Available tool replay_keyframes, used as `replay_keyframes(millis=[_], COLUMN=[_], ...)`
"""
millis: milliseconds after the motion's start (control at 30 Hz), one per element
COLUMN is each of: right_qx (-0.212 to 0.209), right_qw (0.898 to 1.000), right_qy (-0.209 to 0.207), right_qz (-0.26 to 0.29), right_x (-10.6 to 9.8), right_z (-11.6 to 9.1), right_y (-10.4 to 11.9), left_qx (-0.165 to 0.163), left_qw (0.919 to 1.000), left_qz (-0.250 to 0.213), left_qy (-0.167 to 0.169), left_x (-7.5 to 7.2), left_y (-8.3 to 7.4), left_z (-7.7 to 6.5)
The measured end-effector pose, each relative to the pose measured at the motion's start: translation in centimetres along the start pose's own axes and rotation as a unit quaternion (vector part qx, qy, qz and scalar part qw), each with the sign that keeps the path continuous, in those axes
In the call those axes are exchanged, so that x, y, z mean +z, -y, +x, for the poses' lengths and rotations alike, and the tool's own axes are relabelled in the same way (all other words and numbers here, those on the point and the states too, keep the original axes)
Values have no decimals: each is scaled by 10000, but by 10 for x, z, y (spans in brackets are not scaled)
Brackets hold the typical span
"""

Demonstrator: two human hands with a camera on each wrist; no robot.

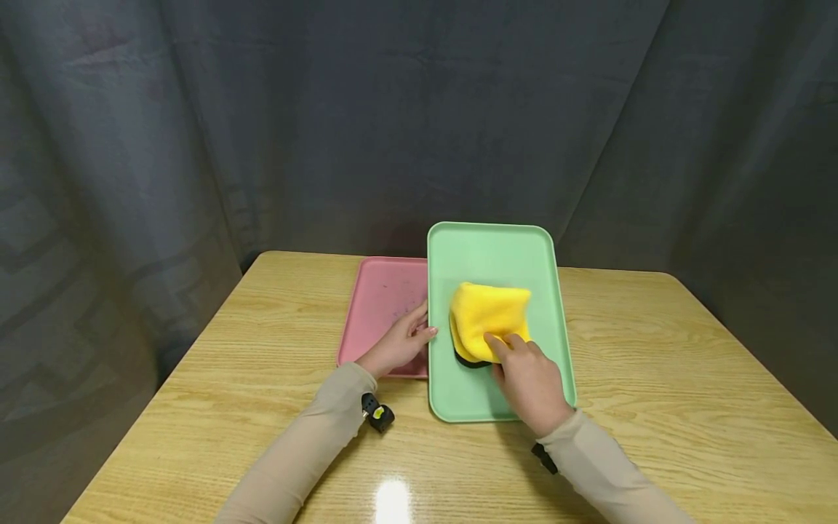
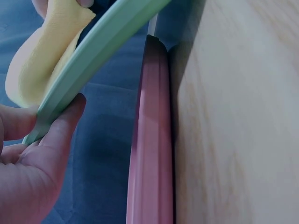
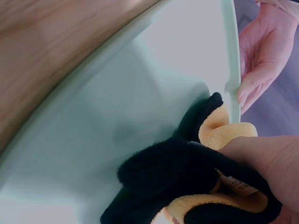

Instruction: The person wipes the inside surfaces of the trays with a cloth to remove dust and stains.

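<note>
My left hand grips the left rim of a light green tray. In the left wrist view that edge is raised, tilting the tray above the pink tray, with fingers on both sides of the rim. A soft cloth, yellow on one face and black on the other, lies bunched and folded over the green tray. My right hand pinches its near right part between thumb and fingers. The right wrist view shows the cloth's dark folds and a small label.
A pink tray lies on the wooden table, partly covered by the green one. Dark marks dot its surface. Grey curtains hang behind the table and at both sides.
</note>
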State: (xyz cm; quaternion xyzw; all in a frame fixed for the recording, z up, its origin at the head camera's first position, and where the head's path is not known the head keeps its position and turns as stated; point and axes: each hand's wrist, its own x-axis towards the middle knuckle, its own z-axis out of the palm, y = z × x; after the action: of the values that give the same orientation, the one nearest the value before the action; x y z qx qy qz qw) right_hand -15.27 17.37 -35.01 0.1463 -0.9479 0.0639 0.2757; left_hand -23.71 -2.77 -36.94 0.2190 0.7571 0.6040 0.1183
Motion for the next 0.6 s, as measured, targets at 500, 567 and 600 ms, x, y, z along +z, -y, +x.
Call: replay_keyframes(millis=[500,567,600], right_qx=[184,214,237], right_qw=[9998,9997,9996], right_qy=[-60,-38,-24], right_qz=[-86,-105,-122], right_x=[-7,-9,-9], right_z=[-6,-7,-8], right_y=[-26,-28,-30], left_qx=[-20,1,6], left_qw=[10000,10000,10000], left_qz=[51,56,54], left_qy=[-33,-26,-22], left_x=[1,1,1], left_y=[1,2,2], left_z=[1,1,1])
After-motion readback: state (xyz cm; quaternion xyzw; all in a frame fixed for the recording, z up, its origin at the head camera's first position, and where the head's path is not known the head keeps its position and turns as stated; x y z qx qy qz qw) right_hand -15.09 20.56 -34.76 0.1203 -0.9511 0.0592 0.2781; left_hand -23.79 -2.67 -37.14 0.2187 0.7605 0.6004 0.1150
